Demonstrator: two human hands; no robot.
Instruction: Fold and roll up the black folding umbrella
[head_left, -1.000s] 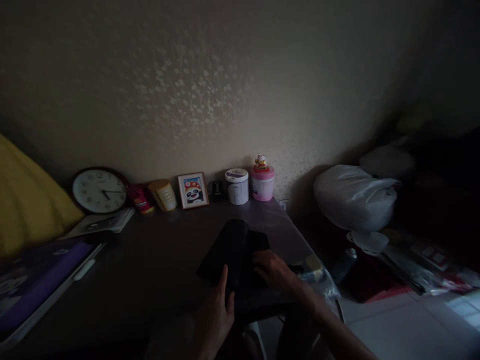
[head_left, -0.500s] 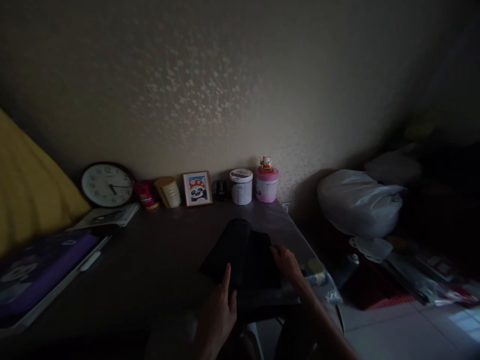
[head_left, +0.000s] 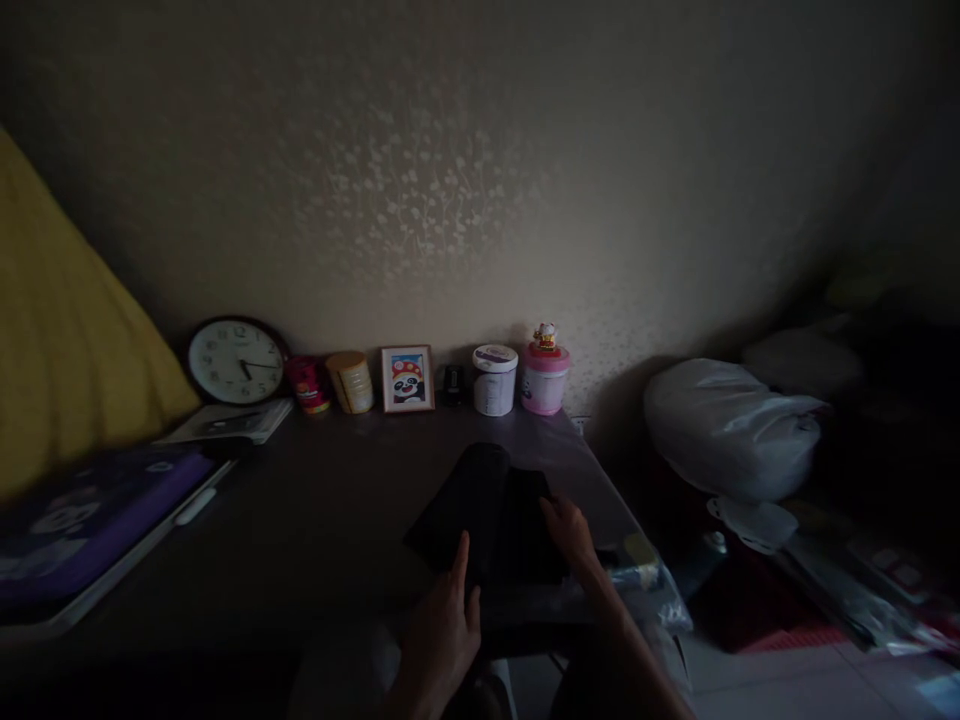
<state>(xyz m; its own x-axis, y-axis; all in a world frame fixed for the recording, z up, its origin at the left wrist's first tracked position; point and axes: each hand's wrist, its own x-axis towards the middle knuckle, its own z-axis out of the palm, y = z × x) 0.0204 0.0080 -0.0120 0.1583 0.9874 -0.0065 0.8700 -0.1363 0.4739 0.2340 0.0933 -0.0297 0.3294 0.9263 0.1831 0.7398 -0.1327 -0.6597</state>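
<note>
Wallpaper [head_left: 427, 190] with a pale leaf pattern is rising beyond your fingers [head_left: 463, 562], and a dark table [head_left: 337, 490] is spreading beneath them and away to their left. A yellow cloth [head_left: 67, 320] is hanging at their far left, while a bulging white plastic bag [head_left: 731, 430] is lying off the table, well to their right. A purple case [head_left: 112, 515] is resting on the table, left of them. The black folded piece [head_left: 480, 510] is lying on the table right at your fingertips, reaching away from them. Your left hand [head_left: 442, 635] is pointing its index finger over the near side, thumb spread apart; its other fingers are hiding, so I cannot tell whether they are gripping. Your right hand [head_left: 571, 530] is pinching the right edge with bent fingers. A round clock [head_left: 236, 360] is standing beyond and left of your fingers; a framed panda picture [head_left: 408, 380], a white tub [head_left: 494, 382] and a pink tub [head_left: 544, 385] are standing farther beyond them, and a small figurine [head_left: 546, 338] is sitting atop the pink one.
</note>
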